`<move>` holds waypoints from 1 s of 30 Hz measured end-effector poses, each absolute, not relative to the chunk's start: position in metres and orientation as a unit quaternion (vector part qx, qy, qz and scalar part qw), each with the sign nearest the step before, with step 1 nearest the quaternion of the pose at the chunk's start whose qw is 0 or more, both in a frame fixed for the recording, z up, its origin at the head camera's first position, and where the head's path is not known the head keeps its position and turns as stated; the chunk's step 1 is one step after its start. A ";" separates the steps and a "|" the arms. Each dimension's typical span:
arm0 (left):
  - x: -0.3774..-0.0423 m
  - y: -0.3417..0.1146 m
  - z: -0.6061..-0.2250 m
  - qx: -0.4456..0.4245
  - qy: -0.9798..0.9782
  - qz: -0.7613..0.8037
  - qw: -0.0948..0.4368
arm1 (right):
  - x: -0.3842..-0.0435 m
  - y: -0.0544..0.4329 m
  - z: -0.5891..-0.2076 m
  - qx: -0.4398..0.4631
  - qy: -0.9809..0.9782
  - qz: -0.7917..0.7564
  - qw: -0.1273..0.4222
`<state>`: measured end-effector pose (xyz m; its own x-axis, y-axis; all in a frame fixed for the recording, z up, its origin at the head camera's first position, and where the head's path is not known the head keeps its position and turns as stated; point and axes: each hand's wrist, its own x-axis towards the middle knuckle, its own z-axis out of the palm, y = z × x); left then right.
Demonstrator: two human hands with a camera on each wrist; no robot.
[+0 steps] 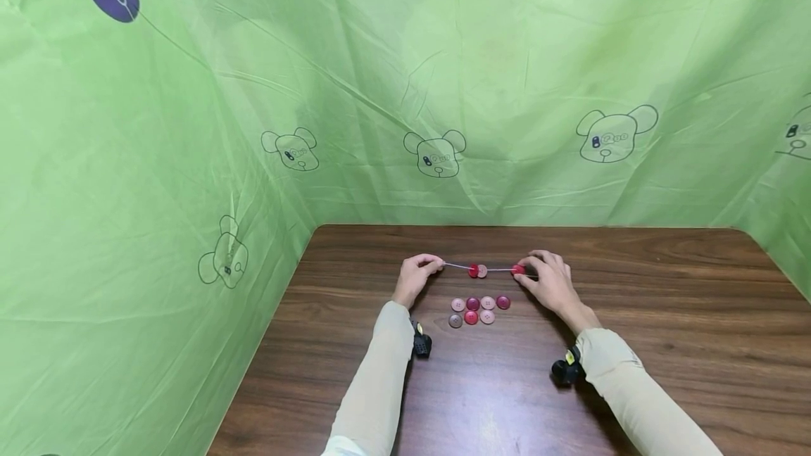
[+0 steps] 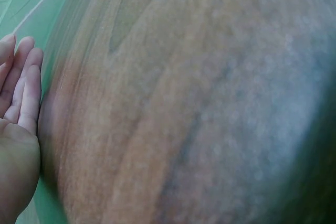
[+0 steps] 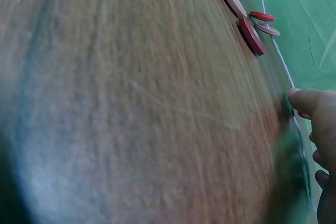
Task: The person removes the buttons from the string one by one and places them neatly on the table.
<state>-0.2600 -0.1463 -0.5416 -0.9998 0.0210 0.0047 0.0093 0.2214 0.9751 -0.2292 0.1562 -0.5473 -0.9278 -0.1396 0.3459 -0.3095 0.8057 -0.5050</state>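
White string (image 1: 457, 265) runs pretty taut through two buttons (image 1: 473, 271), left hand (image 1: 416, 279) pinching it. Right hand (image 1: 551, 286) pinches a red button (image 1: 517, 269).

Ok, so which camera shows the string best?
The head view: there, the string stretches from left hand to right hand. The left wrist view catches just a short piece; the right wrist view shows more, but cut off at the top.

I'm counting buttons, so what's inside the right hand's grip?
The right hand pinches a red button, with string running across from the left hand. Its fingers cover part of that button; whether anything else is hidden inside can't be seen.
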 end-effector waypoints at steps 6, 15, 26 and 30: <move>-0.260 -0.147 -0.543 0.014 0.779 0.627 0.006 | -0.229 0.159 -0.550 0.117 -0.939 0.285 0.154; -0.261 -0.148 -0.544 0.014 0.782 0.624 0.008 | -0.226 0.166 -0.547 0.113 -0.937 0.290 0.158; -0.262 -0.148 -0.545 0.017 0.783 0.622 0.008 | -0.225 0.179 -0.550 0.099 -0.939 0.289 0.158; -0.262 -0.148 -0.544 0.018 0.783 0.622 0.003 | -0.224 0.184 -0.548 0.093 -0.940 0.290 0.156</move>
